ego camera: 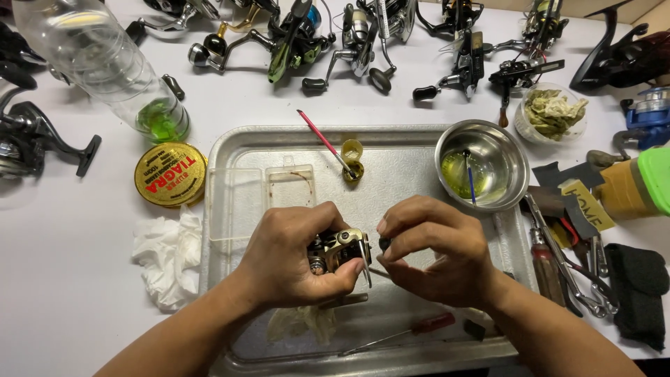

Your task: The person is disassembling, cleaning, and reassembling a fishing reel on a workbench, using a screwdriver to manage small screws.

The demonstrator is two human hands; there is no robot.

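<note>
My left hand (293,258) grips a small gold and black fishing reel body (338,249) above a metal tray (412,164). Close beside it on the right, my right hand (436,255) pinches a small dark part (384,244) between thumb and fingers, almost touching the reel body. A thin metal rod sticks down from the reel between the two hands.
On the tray lie a red-handled brush (322,139) in a small yellow cap (352,167), a clear plastic box (262,199), a red screwdriver (419,328) and a rag (300,322). A steel bowl (499,171) holds oily liquid. Around stand several reels, a plastic bottle (105,63), a yellow tin (169,174), tissue (167,258) and tools (565,265).
</note>
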